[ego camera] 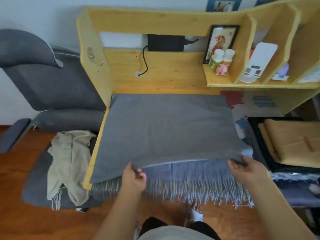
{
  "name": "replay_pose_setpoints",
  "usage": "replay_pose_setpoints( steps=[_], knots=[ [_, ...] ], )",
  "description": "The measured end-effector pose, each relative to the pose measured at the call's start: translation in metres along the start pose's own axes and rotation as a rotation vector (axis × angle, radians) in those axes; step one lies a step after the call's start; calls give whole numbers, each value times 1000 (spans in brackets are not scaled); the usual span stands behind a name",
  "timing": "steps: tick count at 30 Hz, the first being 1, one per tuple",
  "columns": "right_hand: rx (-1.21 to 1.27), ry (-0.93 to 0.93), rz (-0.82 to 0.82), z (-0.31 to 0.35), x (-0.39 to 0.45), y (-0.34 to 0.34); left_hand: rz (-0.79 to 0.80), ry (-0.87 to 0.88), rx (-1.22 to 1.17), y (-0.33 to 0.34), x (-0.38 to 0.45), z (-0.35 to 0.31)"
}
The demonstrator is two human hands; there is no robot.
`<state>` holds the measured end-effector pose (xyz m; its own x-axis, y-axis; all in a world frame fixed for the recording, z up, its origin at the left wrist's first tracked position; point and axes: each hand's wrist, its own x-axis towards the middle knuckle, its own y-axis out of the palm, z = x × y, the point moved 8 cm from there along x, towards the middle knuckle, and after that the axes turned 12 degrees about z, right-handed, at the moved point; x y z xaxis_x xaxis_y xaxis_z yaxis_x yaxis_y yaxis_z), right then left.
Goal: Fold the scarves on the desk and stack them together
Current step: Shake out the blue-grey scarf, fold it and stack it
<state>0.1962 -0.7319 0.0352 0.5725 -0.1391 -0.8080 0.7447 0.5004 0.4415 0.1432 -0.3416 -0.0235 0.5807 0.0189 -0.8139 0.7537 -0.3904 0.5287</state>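
Folding: grey scarf (166, 129), frame centre; left hand (134, 177) and right hand (245, 170) pinching its near edge.
Waiting: beige scarf (69, 163), lower left, unfolded.
Stacking: tan scarf (292, 141), right edge, seemingly folded.

Home room: pine desk (161, 78) with shelf cubbies, grey lounge chair (52, 84), wood floor (22, 220), framed picture (222, 42).
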Motion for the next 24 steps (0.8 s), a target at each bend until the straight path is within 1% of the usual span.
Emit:
replay_pose_setpoints(
  steps=[2, 4, 7, 9, 10, 11, 13, 15, 17, 19, 21, 22, 24],
  knots=[
    [-24, -22, -34, 7, 3, -12, -48, 54, 38, -14, 5, -35],
    [-75, -28, -54, 9, 5, -17, -131, 75, 104, -33, 7, -61],
    [-132, -5, -77, -1, 9, -20, -285, 88, 251, -69, 19, -93],
    [-166, 31, -114, -8, 14, -21, -397, 151, 302, -85, 24, -110],
    [-167, 39, -126, -9, 16, -18, -421, 168, 321, -83, 25, -116],
    [-160, 49, -115, -9, 14, -6, -399, 164, 334, -72, 26, -121],
    [-175, 29, -77, 4, 15, 26, -298, 160, 325, -31, 29, -137],
    [-189, -35, -5, 31, 24, 71, -173, 185, 323, 28, 32, -166],
    [-102, -146, 68, 63, 29, 110, -65, 271, 297, 85, 24, -199],
    [-10, -285, 106, 85, 21, 129, -33, 387, 246, 119, 7, -225],
    [-31, -389, 113, 88, 7, 122, -63, 480, 255, 118, -7, -232],
    [-94, -414, 73, 82, 6, 107, -88, 504, 254, 106, -9, -228],
    [-236, -406, -3, 64, 14, 64, -134, 496, 222, 63, 0, -208]
  ],
)
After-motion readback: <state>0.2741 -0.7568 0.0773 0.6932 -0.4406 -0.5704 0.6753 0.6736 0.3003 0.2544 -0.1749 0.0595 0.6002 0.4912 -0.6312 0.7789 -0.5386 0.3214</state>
